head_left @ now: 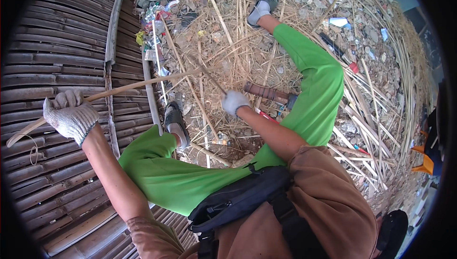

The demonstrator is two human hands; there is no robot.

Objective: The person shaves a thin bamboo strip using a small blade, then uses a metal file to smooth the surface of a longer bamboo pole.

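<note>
My left hand (71, 115), in a whitish knit glove, is closed around a long bamboo strip (143, 82). One end of the strip sticks out past my fist with a thin curl hanging near it, while the other end reaches between my legs. My right hand (235, 103), also gloved, is closed around the grip of a narrow dark blade (214, 79), which looks like a knife. Its blade points up and left and its tip meets or crosses the strip's far end; blur hides whether they touch. The knife's handle is covered by my fingers.
A slatted bamboo platform (57, 73) fills the left side. Shavings (238, 64) and litter cover the ground between my legs in green trousers (309, 83). Beside my right hand lies a brown cylindrical piece (266, 91). Bamboo strips (371, 116) and a red-and-black tool (353, 67) lie right.
</note>
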